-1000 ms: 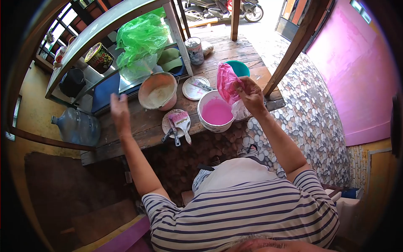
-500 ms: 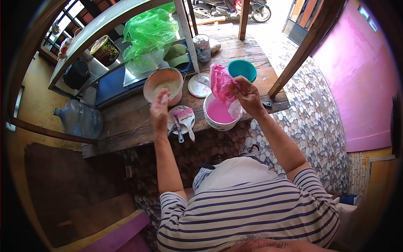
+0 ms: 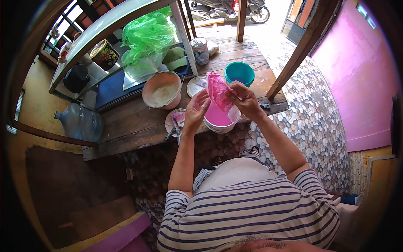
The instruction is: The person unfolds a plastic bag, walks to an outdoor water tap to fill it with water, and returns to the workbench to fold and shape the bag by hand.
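A crumpled pink plastic bag (image 3: 218, 89) hangs from the pinched fingers of my right hand (image 3: 245, 100), above a white bucket (image 3: 220, 127) of pink paint. My left hand (image 3: 196, 111) is just left of the bag, fingers apart, with nothing visible in it. Behind my left hand lies a white lid (image 3: 195, 87). Paint brushes (image 3: 178, 122) rest on a round plate (image 3: 170, 122), partly hidden by my left hand. Further left is a pinkish bucket (image 3: 174, 101) with pale residue inside. A teal bucket (image 3: 239, 74) stands behind my right hand.
On the wooden table (image 3: 126, 130) are a paint can (image 3: 200, 51) and a dark-handled tool (image 3: 265, 106). A shelf holds green plastic bags (image 3: 147, 40) and a cap (image 3: 174, 59). At left is a water jug (image 3: 79, 122). A wooden post (image 3: 302, 50) rises at right.
My left hand has moved right, from beyond the pinkish bucket to beside the pink bag. My right hand still holds the bag, which has shifted slightly left.
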Tool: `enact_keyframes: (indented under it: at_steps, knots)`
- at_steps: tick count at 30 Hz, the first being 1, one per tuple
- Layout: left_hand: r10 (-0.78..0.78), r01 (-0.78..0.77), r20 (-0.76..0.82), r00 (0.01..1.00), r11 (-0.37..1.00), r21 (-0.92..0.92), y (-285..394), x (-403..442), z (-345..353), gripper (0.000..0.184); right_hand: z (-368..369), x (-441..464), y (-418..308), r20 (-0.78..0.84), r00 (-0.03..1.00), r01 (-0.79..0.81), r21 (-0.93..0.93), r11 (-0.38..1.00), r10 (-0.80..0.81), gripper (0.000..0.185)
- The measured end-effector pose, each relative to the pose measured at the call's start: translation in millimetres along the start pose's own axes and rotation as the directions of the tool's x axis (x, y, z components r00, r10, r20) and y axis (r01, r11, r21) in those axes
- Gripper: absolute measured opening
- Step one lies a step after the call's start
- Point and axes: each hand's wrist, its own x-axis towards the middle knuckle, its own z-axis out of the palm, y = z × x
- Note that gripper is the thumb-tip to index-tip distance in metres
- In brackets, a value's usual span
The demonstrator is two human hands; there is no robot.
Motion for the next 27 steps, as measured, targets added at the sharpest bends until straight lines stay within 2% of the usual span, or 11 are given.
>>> enact_keyframes:
  at_steps: [5,7,11,13,16,19,23,27]
  knots:
    - [-0.017,0.016,0.014,1.0,1.0,0.011,-0.9,-0.4,2.8,0.044,-0.1,1.1,5.3,0.048,0.999,0.016,-0.006,1.0,-0.015,0.008]
    - [0.005,-0.006,-0.06,0.998,1.0,-0.01,-1.7,1.0,5.5,0.037,1.3,3.2,8.7,0.026,0.999,-0.028,0.072,0.997,0.026,0.008]
    - [0.072,-0.072,-0.097,0.993,0.997,0.002,-3.3,2.4,7.0,0.026,-0.2,4.6,5.5,0.031,0.995,-0.102,0.091,0.991,0.099,0.008]
    - [0.104,-0.112,-0.146,0.984,0.993,-0.042,-4.8,3.2,7.3,0.018,0.5,5.2,2.5,0.004,0.99,-0.14,0.17,0.975,0.142,0.014]
    - [0.099,-0.118,-0.194,0.976,0.989,-0.089,-5.8,1.9,6.5,0.016,-0.7,5.1,2.5,0.01,0.99,-0.142,0.163,0.976,0.142,0.015]
    - [0.133,-0.151,-0.214,0.968,0.986,-0.07,-3.2,-4.1,5.5,0.016,-1.4,6.3,2.8,0.041,0.986,-0.167,0.173,0.971,0.162,0.008]
    - [0.152,-0.17,-0.245,0.958,0.984,-0.056,1.9,-12.9,6.8,0.015,0.7,9.8,-0.1,0.068,0.984,-0.176,0.206,0.963,0.165,0.008]
    - [0.217,-0.233,-0.283,0.934,0.972,-0.024,10.6,-23.2,8.8,0.015,-2.9,17.2,11.4,0.115,0.982,-0.173,0.196,0.965,0.152,0.015]
